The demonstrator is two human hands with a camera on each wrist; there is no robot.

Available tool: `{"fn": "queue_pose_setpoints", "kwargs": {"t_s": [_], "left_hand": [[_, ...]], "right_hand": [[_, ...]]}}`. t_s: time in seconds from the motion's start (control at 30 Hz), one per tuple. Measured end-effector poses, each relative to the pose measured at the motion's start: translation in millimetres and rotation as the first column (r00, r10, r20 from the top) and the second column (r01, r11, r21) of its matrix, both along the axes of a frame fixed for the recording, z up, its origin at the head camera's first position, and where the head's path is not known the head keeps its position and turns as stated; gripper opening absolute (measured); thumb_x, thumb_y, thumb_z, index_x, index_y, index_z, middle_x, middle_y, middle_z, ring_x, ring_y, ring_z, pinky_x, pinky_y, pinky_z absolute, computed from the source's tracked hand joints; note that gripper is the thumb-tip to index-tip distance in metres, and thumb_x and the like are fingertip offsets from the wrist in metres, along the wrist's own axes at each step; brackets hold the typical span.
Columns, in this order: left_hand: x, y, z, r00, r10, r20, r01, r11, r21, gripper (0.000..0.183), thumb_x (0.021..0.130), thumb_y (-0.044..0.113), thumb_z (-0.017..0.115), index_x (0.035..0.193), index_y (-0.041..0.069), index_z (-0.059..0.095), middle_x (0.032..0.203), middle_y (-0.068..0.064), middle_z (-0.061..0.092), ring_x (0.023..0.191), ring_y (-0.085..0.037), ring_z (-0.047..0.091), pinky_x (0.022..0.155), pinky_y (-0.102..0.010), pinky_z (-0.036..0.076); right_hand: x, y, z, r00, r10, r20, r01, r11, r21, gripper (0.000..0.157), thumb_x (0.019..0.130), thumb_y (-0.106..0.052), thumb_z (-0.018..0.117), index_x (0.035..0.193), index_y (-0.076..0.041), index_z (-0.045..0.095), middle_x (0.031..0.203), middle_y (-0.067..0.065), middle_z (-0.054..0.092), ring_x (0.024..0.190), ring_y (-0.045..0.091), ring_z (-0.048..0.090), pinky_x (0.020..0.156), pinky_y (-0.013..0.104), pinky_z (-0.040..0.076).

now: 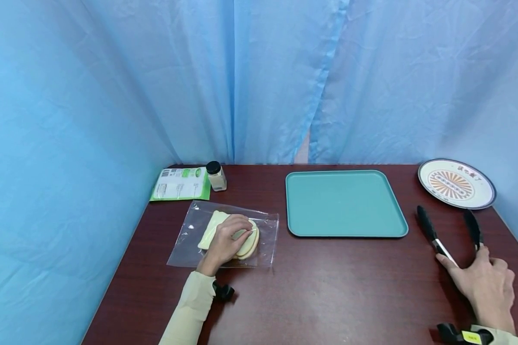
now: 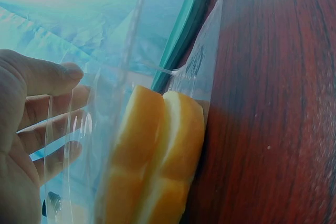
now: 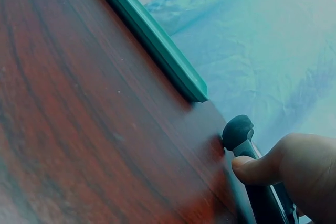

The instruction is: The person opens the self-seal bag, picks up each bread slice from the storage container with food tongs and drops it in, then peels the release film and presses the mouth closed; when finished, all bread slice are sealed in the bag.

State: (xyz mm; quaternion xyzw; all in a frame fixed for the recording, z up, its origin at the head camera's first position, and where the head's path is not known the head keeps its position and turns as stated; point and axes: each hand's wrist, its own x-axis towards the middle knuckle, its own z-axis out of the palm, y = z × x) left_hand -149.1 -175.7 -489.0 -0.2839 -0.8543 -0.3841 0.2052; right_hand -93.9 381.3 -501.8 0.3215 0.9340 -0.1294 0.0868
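Observation:
My left hand (image 1: 228,239) is above the sliced bread (image 1: 209,234) in a clear plastic bag (image 1: 183,247), left of centre on the table. In the left wrist view the thumb and fingers (image 2: 73,72) pinch folds of the film, standing to the left of the bread slices (image 2: 176,145). At the right, my right hand (image 1: 485,282) grips black-and-silver tongs (image 1: 445,251), whose arms are spread wide, the thumb on one arm and the fingers by the other. In the right wrist view the thumb presses on the tongs (image 3: 262,198).
A teal tray (image 1: 345,203) lies at the back, right of the bag. Behind the tongs is a patterned white plate (image 1: 479,201). A black-capped jar (image 1: 217,177) stands beside a green-and-white packet (image 1: 177,187) at the back left. Blue curtains (image 1: 267,81) border the table.

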Motion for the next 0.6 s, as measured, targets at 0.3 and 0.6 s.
{"fn": "queue_pose_setpoints", "kwargs": {"t_s": [0.3, 0.6], "left_hand": [[-1.0, 0, -0.4, 0.999, -0.013, -0.040, 0.014, 1.000, 0.007, 0.008, 0.082, 0.000, 0.079, 0.088, 0.003, 0.077, 0.093, -0.009, 0.076, 0.098, -0.025, 0.070, 0.090, -0.041, 0.059], [-1.0, 0, -0.8, 0.999, -0.011, -0.040, 0.011, 1.000, -0.002, 0.008, 0.082, 0.000, 0.079, 0.088, 0.003, 0.076, 0.092, -0.009, 0.076, 0.098, -0.025, 0.070, 0.090, -0.041, 0.059]], "right_hand": [[1.0, -1, 0.9, 1.000, 0.022, 0.016, -0.023, 0.999, 0.027, 0.113, 0.089, -0.068, 0.056, 0.152, 0.011, 0.005, 0.135, 0.050, 0.025, 0.119, 0.061, 0.034, 0.090, 0.067, 0.047], [3.2, -17, 11.5, 0.993, 0.090, -0.082, -0.086, 0.995, 0.048, 0.118, 0.087, -0.070, 0.058, 0.154, 0.009, 0.002, 0.146, 0.048, 0.013, 0.128, 0.067, 0.023, 0.097, 0.074, 0.030]]}}
